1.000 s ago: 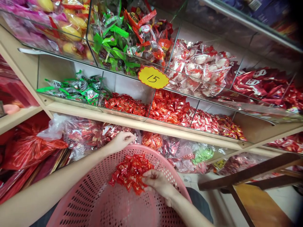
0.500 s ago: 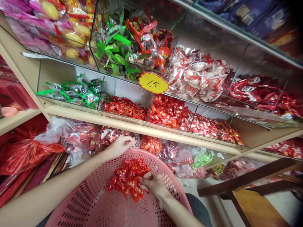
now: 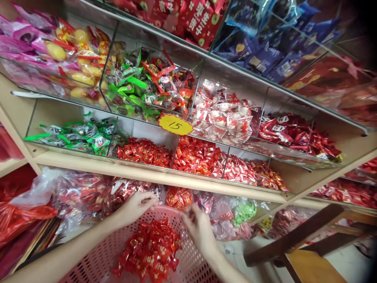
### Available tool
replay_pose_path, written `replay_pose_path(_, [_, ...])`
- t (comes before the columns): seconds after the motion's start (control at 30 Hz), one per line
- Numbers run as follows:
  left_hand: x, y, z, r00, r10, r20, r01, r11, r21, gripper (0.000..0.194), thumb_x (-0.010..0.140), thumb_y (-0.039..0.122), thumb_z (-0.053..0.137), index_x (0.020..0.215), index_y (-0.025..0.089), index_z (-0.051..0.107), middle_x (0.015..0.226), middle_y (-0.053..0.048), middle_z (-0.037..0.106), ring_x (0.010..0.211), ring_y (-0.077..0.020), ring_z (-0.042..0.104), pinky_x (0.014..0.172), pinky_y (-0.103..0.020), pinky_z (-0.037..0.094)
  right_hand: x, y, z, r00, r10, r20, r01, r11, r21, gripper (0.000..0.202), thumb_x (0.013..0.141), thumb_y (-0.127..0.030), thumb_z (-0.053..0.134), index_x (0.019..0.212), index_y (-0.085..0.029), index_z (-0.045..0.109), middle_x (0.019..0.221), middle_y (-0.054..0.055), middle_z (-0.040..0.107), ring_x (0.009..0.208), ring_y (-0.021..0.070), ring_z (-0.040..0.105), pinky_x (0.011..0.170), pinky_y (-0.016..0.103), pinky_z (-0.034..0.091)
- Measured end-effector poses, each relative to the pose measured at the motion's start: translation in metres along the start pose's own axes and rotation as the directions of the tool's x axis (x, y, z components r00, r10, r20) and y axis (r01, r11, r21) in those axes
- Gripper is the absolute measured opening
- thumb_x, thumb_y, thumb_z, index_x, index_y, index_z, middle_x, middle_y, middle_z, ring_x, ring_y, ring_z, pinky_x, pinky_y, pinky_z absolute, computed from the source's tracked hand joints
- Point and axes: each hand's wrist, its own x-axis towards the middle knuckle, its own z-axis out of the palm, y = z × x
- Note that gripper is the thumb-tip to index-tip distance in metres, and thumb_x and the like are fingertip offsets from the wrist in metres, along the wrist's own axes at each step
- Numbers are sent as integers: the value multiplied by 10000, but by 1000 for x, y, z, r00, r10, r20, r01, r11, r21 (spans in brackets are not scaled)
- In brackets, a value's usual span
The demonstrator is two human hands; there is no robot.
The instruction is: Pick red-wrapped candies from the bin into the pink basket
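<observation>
A pink perforated basket (image 3: 97,257) stands in front of me, with a pile of red wrapped candies (image 3: 151,249) inside. Curled fingers of my left hand (image 3: 138,206) rest at the basket's far rim; what they hold, if anything, is too small to make out. Over the right part of the rim is my right hand (image 3: 198,228), raised above the candies, its fingers bent and slightly blurred. Whether anything lies between those fingertips cannot be seen.
Shelves with clear dividers hold green (image 3: 85,133), red (image 3: 197,155) and white-red candies (image 3: 224,114). A yellow price tag (image 3: 176,124) reads 15. Plastic bags (image 3: 79,192) lie below the lowest shelf. A wooden stool (image 3: 312,267) stands at right.
My right hand has lifted from the candies to the basket's far right rim. The view has shifted, showing more of the upper shelf. My left hand remains near the rim.
</observation>
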Motion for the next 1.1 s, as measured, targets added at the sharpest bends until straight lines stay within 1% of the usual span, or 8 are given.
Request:
replay_pose_path(0.13, [4, 1, 2, 1000, -17, 3, 17, 1000, -14, 293, 846, 362, 451, 791, 131, 622, 751, -23, 624, 715, -139, 560, 667, -243, 428, 72, -33, -41, 966, -162, -200, 135, 981, -142, 229, 815, -389, 466, 766, -182, 551, 698, 24, 605, 598, 139, 516, 563, 231, 364])
replay_pose_path(0.27, [7, 0, 4, 1000, -21, 2, 21, 1000, -14, 301, 849, 374, 444, 800, 136, 622, 743, -19, 623, 709, -138, 564, 668, -243, 434, 125, -43, -55, 957, -22, -288, -67, 953, -295, 192, 749, -358, 540, 683, -181, 575, 666, 53, 618, 629, 167, 537, 577, 249, 345])
replay_pose_path(0.43, [9, -1, 5, 999, -30, 11, 30, 999, -23, 302, 849, 377, 447, 814, 135, 623, 751, -25, 631, 699, -138, 575, 661, -241, 441, 147, -37, -53, 962, 102, -252, -168, 953, -254, 338, 672, -362, 616, 425, -205, 446, 429, 3, 484, 477, 143, 466, 485, 251, 292])
replay_pose_path(0.6, [9, 3, 6, 999, -30, 15, 31, 999, -32, 306, 845, 377, 450, 795, 130, 622, 734, -24, 627, 689, -137, 578, 652, -236, 444, 153, -33, -55, 962, 168, -217, -194, 975, -106, 299, 647, -343, 638, 459, -197, 457, 390, -31, 462, 376, 93, 394, 413, 223, 285])
replay_pose_path(0.77, [7, 2, 7, 999, -40, 20, 41, 999, -21, 325, 849, 396, 442, 794, 131, 623, 738, -24, 631, 695, -135, 575, 649, -235, 446, 148, -42, -77, 974, 163, -154, -156, 986, 57, 303, 687, -439, 601, 578, -177, 493, 467, 0, 564, 327, 67, 366, 347, 201, 274])
replay_pose_path(0.87, [7, 1, 6, 998, -57, 17, 58, 998, -41, 326, 843, 407, 451, 792, 131, 617, 729, -24, 630, 689, -134, 578, 634, -234, 450, 124, -50, -84, 989, 62, -136, -40, 987, 154, 332, 722, -493, 569, 674, -170, 505, 513, 3, 592, 318, 60, 355, 329, 189, 271])
replay_pose_path(1.0, [9, 4, 5, 990, -130, 47, 136, 975, -175, 344, 819, 446, 491, 806, 123, 610, 746, -45, 646, 654, -134, 588, 589, -236, 462, 70, -47, -58, 992, -101, -71, 115, 964, 238, 334, 823, -506, 459, 833, -178, 520, 673, 28, 646, 333, 71, 410, 328, 191, 295])
replay_pose_path(1.1, [9, 13, 4, 972, -206, 116, 235, 893, -383, 388, 822, 481, 485, 890, 119, 606, 819, -98, 671, 664, -151, 617, 577, -249, 474, 31, -32, -24, 973, -231, -2, 231, 971, 64, 273, 870, -434, 425, 866, -200, 567, 687, 27, 640, 454, 103, 507, 477, 213, 393])
